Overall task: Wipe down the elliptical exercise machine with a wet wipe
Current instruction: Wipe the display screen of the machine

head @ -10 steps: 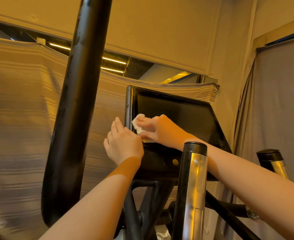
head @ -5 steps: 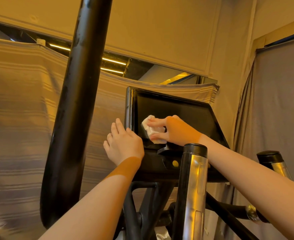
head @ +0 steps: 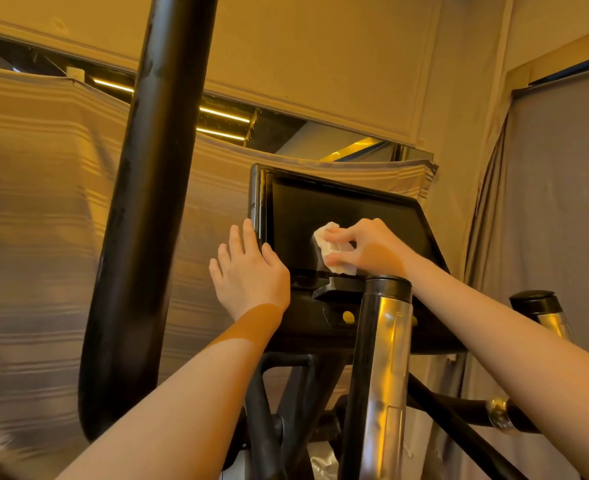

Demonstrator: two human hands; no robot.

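Console-wiping step in hand: wet wipe (head: 333, 249) is pinched in the curled fingers of the right hand (head: 369, 249) against the console screen (head: 307, 220), whose left edge is steadied by the left hand (head: 249, 271), fingers straight; unwiped screen beyond the fingertips is judged next.

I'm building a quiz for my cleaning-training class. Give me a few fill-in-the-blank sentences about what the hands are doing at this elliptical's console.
1. The right hand presses a crumpled white ____ against the console screen.
2. The left hand rests with straight fingers on the screen's ____ edge.
3. The small round button below the screen is ____ in colour.
4. The silver handlebar post nearest the camera has a ____ cap.

Missing words: wipe; left; yellow; black
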